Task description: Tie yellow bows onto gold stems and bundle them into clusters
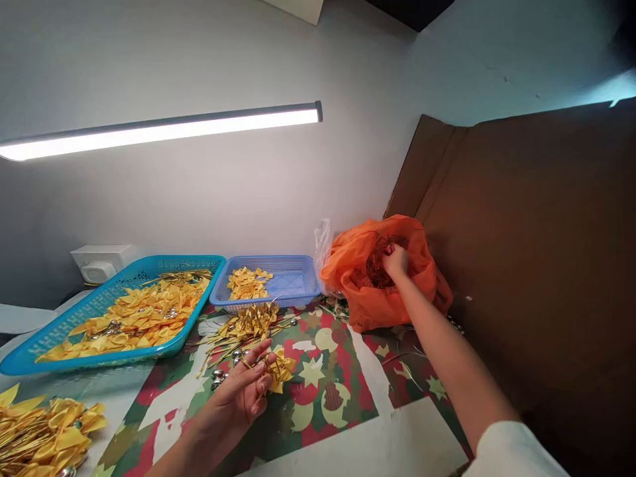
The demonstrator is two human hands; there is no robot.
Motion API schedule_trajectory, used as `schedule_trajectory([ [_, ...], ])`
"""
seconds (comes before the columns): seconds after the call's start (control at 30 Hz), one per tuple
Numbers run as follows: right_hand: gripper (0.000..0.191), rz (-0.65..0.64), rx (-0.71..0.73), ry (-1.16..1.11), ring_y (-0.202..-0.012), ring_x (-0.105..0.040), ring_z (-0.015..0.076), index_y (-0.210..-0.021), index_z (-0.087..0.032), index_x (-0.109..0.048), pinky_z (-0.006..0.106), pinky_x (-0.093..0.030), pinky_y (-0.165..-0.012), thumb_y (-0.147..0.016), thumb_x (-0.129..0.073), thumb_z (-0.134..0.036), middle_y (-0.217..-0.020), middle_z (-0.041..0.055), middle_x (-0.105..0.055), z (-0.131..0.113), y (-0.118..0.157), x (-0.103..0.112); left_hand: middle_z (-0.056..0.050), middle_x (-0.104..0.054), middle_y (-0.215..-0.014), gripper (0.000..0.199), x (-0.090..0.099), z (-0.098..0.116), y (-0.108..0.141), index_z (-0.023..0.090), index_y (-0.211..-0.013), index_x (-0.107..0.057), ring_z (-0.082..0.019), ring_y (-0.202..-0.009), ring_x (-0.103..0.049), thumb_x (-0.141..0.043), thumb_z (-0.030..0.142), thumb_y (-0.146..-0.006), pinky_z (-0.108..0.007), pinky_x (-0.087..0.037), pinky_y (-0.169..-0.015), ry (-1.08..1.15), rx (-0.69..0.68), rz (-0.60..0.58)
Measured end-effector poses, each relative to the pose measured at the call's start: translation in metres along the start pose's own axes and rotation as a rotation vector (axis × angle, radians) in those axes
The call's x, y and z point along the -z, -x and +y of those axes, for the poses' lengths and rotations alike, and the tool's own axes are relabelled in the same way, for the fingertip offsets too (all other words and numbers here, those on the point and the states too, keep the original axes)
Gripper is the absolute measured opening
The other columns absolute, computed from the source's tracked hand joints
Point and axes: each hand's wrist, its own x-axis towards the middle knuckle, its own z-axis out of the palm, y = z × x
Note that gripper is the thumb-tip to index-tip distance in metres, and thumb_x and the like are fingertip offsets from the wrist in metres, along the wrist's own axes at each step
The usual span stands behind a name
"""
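Observation:
My left hand [246, 387] is closed around a gold ribbon bow [282, 370] with thin gold ties, above the patterned table cover. Just beyond it lies a pile of gold bows [251, 324] with long gold ties, and some small silver bells [218, 376] are beside the hand. My right hand [396, 262] reaches into the mouth of an orange plastic bag [382, 311]. Its fingers are pinched together over a dark reddish tangle [378, 268] in the bag; what they grip is too small to make out.
A teal basket [196, 318] full of yellow bows and a blue basket [298, 281] with fewer bows stand along the wall. More gold bows [54, 430] lie at lower left. A tall cardboard sheet [536, 265] rises at right. A white strip [377, 440] crosses the table's front.

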Motion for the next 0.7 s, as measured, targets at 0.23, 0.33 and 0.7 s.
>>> schedule_trajectory([
  [0.23,0.044,-0.117,0.209,-0.219,-0.077,-0.066,0.0184,-0.057,-0.024,-0.028,0.027,-0.049,-0.07,-0.068,-0.07,-0.023,-0.073,0.0023,-0.07,-0.038,0.048,0.061,0.002,-0.065,-0.089,0.065,0.002,-0.005,-0.004,0.022,-0.118,-0.051,-0.005,-0.051,-0.056,-0.084,0.01,-0.063,-0.014,-0.047,-0.038,-0.03,0.013,-0.028],
  [0.33,0.047,-0.389,0.248,-0.429,-0.07,-0.064,0.0173,-0.056,-0.024,-0.029,0.029,-0.05,-0.068,-0.064,-0.076,-0.03,-0.072,0.0022,-0.068,-0.054,0.088,0.065,0.002,-0.066,-0.087,0.059,0.0,-0.005,-0.003,0.021,-0.112,-0.055,-0.004,-0.049,-0.055,-0.085,0.01,-0.062,-0.013,-0.045,-0.036,-0.045,0.004,-0.049],
  [0.7,0.042,-0.951,0.126,-0.637,-0.067,-0.062,0.0155,-0.057,-0.021,-0.037,0.031,-0.049,-0.067,-0.064,-0.076,-0.034,-0.066,-0.001,-0.063,-0.033,0.204,-0.017,0.001,-0.066,-0.081,0.05,-0.003,-0.009,-0.006,0.018,-0.097,-0.066,-0.006,-0.052,-0.057,-0.091,0.018,-0.054,-0.014,-0.047,-0.037,-0.174,-0.035,-0.013],
])
